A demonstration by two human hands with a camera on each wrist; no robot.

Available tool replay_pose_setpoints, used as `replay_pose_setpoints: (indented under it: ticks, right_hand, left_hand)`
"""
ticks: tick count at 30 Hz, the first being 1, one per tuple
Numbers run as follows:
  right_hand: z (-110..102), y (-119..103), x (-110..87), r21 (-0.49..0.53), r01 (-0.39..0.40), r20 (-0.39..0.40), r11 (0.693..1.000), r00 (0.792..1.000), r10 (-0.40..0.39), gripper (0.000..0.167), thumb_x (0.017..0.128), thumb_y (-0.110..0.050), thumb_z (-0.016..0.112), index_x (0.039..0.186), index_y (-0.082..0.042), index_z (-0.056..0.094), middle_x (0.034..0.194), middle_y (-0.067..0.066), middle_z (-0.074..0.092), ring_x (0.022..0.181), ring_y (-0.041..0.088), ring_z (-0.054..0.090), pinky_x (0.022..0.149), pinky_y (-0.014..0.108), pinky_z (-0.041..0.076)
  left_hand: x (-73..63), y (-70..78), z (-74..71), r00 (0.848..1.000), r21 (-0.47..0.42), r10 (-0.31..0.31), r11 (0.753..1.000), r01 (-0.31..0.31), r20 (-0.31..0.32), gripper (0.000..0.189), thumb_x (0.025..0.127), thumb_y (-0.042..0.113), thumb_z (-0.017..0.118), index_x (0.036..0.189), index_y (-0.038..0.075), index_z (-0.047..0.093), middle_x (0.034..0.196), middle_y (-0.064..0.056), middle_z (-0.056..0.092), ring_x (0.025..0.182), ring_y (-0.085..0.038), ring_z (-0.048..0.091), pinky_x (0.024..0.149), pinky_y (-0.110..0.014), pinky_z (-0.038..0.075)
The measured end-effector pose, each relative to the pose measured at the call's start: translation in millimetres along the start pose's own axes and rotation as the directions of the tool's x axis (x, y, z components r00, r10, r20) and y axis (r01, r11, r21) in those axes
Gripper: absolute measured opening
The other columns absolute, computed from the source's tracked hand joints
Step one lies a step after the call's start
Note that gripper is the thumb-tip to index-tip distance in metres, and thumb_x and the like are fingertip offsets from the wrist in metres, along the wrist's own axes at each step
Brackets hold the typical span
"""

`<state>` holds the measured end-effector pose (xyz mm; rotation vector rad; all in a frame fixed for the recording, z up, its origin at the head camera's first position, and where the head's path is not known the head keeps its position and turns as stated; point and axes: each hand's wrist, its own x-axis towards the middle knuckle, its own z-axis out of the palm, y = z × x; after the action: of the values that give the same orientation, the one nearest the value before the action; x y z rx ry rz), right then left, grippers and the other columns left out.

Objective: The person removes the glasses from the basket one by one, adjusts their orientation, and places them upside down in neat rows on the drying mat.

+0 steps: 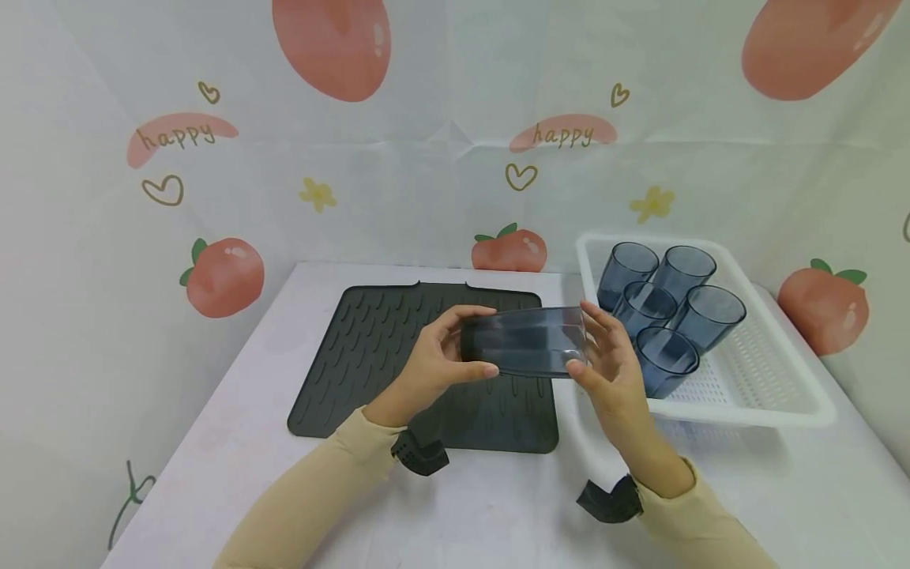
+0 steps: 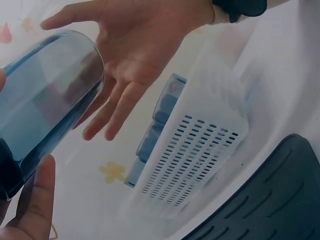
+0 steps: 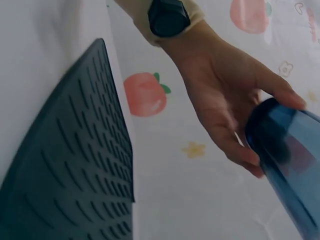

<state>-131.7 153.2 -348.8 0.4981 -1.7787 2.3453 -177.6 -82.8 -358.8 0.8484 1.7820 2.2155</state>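
Observation:
A blue-tinted drinking glass [image 1: 524, 341] lies on its side in the air over the dark drying mat [image 1: 370, 348]. My left hand [image 1: 437, 356] grips its left end, thumb in front and fingers behind. At the other end is my right hand [image 1: 613, 370], its thumb by the glass edge and its fingers extended. In the left wrist view, that right hand [image 2: 145, 45] looks spread, with the palm facing the glass [image 2: 55, 95]. The right wrist view has the left hand [image 3: 220, 90] around the end of the glass [image 3: 292, 150].
At the right, a white perforated basket [image 1: 782, 415] holds several similar blue glasses [image 1: 667, 359], grouped toward its left side. The mat lies on a white table [image 1: 235, 442]. A white cloth backdrop [image 1: 412, 182] with fruit prints stands behind.

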Motion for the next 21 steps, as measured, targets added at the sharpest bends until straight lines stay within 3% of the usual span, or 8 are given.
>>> replay_pose_setpoints:
  ticks: [3,8,21]
  right_hand:
    - [-6.2,-7.2,1.6,-0.071,0.007,-0.008,0.997,1.000,-0.008,0.061,0.089,-0.004,0.065,0.143,-0.015,0.040,0.142,0.006,0.044,0.128,0.020,0.043,0.095,0.018,0.048]
    - [-16.9,-12.9,4.8,-0.091,0.063,0.001,0.994,0.998,-0.063,0.061,0.088,0.010,0.055,0.144,-0.007,0.038,0.142,0.015,0.045,0.129,0.022,0.049,0.100,0.023,0.046]
    - [-26.6,-14.0,-2.4,-0.185,0.089,0.015,0.979,0.996,-0.087,0.056,0.086,0.017,0.055,0.138,0.001,0.042,0.130,0.008,0.057,0.118,0.015,0.059,0.097,0.021,0.048]
  left_hand:
    - [-0.6,0.4,-1.9,1.000,-0.008,-0.010,1.000,0.010,-0.010,0.076,0.072,0.022,0.087,0.135,0.006,0.048,0.128,-0.012,0.050,0.111,-0.022,0.059,0.087,-0.032,0.056]
    - [-2.0,0.1,-6.4,0.999,-0.005,-0.024,1.000,0.024,-0.031,0.073,0.074,0.019,0.085,0.135,0.008,0.048,0.130,-0.012,0.049,0.112,-0.023,0.059,0.087,-0.032,0.056]
    - [-5.8,4.6,-15.9,0.996,0.034,-0.034,0.999,0.037,-0.086,0.070,0.075,0.014,0.084,0.135,0.008,0.048,0.129,-0.012,0.049,0.110,-0.022,0.059,0.082,-0.031,0.057]
